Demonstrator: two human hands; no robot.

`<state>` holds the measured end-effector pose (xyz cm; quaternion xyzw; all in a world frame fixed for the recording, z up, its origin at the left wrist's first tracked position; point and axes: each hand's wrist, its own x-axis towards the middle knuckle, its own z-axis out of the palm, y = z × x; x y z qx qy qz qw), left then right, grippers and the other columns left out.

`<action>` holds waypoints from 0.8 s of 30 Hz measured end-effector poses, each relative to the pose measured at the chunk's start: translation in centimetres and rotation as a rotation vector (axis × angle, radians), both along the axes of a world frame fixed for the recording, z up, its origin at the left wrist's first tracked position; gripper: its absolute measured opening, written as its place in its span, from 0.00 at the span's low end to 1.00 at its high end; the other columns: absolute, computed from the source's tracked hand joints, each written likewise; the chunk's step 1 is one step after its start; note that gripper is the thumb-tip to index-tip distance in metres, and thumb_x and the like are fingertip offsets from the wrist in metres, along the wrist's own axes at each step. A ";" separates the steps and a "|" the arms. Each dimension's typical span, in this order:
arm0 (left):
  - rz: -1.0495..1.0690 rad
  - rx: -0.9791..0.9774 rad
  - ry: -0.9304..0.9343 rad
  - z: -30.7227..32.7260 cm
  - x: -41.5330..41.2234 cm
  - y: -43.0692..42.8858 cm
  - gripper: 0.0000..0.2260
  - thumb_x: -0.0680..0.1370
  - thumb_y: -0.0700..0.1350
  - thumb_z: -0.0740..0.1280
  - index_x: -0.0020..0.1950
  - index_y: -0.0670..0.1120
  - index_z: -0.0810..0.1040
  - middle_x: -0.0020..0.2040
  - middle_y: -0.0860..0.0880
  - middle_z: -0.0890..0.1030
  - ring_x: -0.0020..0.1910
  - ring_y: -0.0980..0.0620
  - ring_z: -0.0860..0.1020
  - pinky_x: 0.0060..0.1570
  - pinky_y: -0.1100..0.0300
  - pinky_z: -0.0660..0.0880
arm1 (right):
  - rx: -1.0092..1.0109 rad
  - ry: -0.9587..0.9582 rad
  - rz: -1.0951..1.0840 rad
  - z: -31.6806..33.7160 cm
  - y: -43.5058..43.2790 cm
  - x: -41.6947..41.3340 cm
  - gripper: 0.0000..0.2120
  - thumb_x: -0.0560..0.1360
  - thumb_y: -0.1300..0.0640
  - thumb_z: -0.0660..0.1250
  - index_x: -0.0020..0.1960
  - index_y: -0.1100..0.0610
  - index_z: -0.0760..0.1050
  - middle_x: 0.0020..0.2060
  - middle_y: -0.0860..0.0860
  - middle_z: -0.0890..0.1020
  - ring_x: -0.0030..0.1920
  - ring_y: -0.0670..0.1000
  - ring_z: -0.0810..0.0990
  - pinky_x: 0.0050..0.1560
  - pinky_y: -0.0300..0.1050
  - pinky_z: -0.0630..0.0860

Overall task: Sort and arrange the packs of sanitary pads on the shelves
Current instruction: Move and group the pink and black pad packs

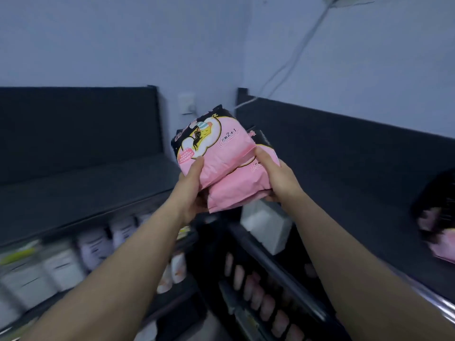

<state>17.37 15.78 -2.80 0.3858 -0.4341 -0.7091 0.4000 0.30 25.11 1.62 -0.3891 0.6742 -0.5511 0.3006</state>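
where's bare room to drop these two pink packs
Left top shelf is bare from its black back panel to its front edge. Right top shelf is free between the white box and the pack at the far right. The packs below are crowded.

Left top shelf: open surface along its length, up to the back panel.
Right top shelf: open in the middle; white box at its left end, dark pack at its right end.
Corner: left hand and right hand grip the held packs, filling the gap between the shelf ends.
Lower shelves: crammed with rows of packs.
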 end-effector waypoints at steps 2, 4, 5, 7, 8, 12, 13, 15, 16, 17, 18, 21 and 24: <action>0.111 0.009 -0.030 -0.4 5.3 0.2 0.31 0.72 0.68 0.65 0.70 0.53 0.67 0.57 0.44 0.81 0.50 0.42 0.82 0.37 0.51 0.80 | 0.011 0.014 0.121 -0.3 -1.5 4.3 0.38 0.58 0.21 0.63 0.62 0.41 0.74 0.58 0.44 0.79 0.54 0.53 0.80 0.44 0.49 0.77; 0.224 0.014 -0.038 -0.5 10.4 0.9 0.34 0.70 0.69 0.65 0.71 0.53 0.67 0.54 0.45 0.81 0.45 0.43 0.82 0.38 0.49 0.79 | 0.018 0.015 0.222 -0.4 -2.7 8.9 0.40 0.58 0.21 0.62 0.64 0.40 0.73 0.60 0.44 0.78 0.55 0.52 0.79 0.43 0.50 0.76; 0.281 0.014 -0.028 -0.5 12.9 1.3 0.34 0.70 0.69 0.66 0.71 0.53 0.67 0.53 0.45 0.81 0.44 0.44 0.82 0.38 0.48 0.79 | 0.023 0.015 0.264 -0.4 -3.3 11.1 0.41 0.58 0.21 0.62 0.65 0.40 0.72 0.62 0.44 0.77 0.56 0.53 0.78 0.45 0.51 0.76; 0.377 0.011 -0.004 -0.4 17.8 2.3 0.32 0.70 0.68 0.66 0.70 0.54 0.68 0.57 0.45 0.81 0.48 0.41 0.82 0.40 0.43 0.80 | 0.024 0.026 0.343 -0.2 -4.2 15.6 0.42 0.61 0.23 0.63 0.68 0.44 0.70 0.64 0.46 0.74 0.60 0.54 0.75 0.51 0.54 0.74; 0.415 0.009 0.002 -0.3 20.1 2.7 0.32 0.70 0.68 0.66 0.69 0.54 0.68 0.58 0.45 0.81 0.50 0.40 0.82 0.40 0.42 0.80 | 0.012 0.036 0.376 -0.1 -4.7 17.7 0.39 0.64 0.25 0.63 0.69 0.46 0.70 0.63 0.46 0.74 0.60 0.53 0.75 0.54 0.53 0.73; 0.562 -0.014 -0.015 0.1 29.1 5.0 0.31 0.72 0.68 0.64 0.69 0.54 0.68 0.59 0.44 0.81 0.51 0.40 0.82 0.39 0.44 0.80 | -0.041 0.084 0.545 0.5 -6.1 26.5 0.29 0.69 0.29 0.63 0.64 0.43 0.75 0.58 0.45 0.77 0.56 0.50 0.76 0.51 0.47 0.69; 0.598 -0.012 -0.016 0.1 31.3 5.5 0.30 0.72 0.68 0.64 0.69 0.54 0.69 0.58 0.44 0.81 0.51 0.40 0.82 0.39 0.44 0.80 | -0.046 0.086 0.588 0.6 -6.3 28.8 0.30 0.69 0.29 0.64 0.64 0.44 0.75 0.58 0.45 0.78 0.56 0.49 0.76 0.51 0.46 0.69; 0.665 -0.010 -0.010 0.2 35.7 6.4 0.32 0.71 0.69 0.65 0.70 0.54 0.68 0.58 0.44 0.81 0.51 0.40 0.82 0.41 0.43 0.80 | -0.047 0.076 0.652 0.7 -6.6 33.4 0.31 0.69 0.29 0.64 0.64 0.47 0.75 0.59 0.46 0.78 0.56 0.50 0.76 0.51 0.46 0.69; 0.693 -0.005 -0.007 0.2 37.8 6.9 0.34 0.70 0.69 0.66 0.70 0.54 0.68 0.59 0.45 0.81 0.52 0.40 0.82 0.42 0.42 0.80 | -0.038 0.066 0.680 0.8 -6.8 35.6 0.33 0.69 0.29 0.64 0.65 0.48 0.74 0.59 0.47 0.77 0.57 0.51 0.76 0.51 0.46 0.69; 0.718 0.001 -0.007 0.3 39.9 7.3 0.34 0.69 0.69 0.66 0.70 0.53 0.68 0.60 0.45 0.80 0.52 0.39 0.82 0.41 0.42 0.80 | -0.026 0.055 0.704 0.8 -7.0 37.9 0.35 0.68 0.28 0.64 0.66 0.49 0.73 0.61 0.47 0.77 0.57 0.51 0.75 0.51 0.47 0.68; 0.741 0.005 -0.010 0.3 42.1 7.7 0.33 0.69 0.69 0.66 0.69 0.53 0.68 0.60 0.45 0.80 0.52 0.39 0.82 0.40 0.42 0.80 | -0.013 0.047 0.735 0.7 -7.1 40.2 0.37 0.67 0.27 0.64 0.68 0.50 0.72 0.62 0.47 0.76 0.58 0.51 0.75 0.52 0.47 0.68; 0.812 0.015 0.008 0.4 48.5 8.5 0.31 0.71 0.67 0.66 0.69 0.53 0.68 0.60 0.44 0.80 0.51 0.38 0.82 0.39 0.41 0.80 | 0.002 0.034 0.815 0.7 -7.3 47.1 0.40 0.66 0.26 0.63 0.70 0.50 0.69 0.66 0.47 0.74 0.60 0.52 0.73 0.53 0.49 0.66; 0.845 0.040 -0.002 0.4 55.3 8.7 0.35 0.70 0.68 0.67 0.70 0.51 0.66 0.60 0.42 0.78 0.51 0.37 0.81 0.38 0.41 0.79 | 0.020 0.027 0.853 0.6 -7.6 53.9 0.41 0.67 0.26 0.63 0.71 0.51 0.68 0.66 0.49 0.73 0.60 0.52 0.73 0.53 0.49 0.66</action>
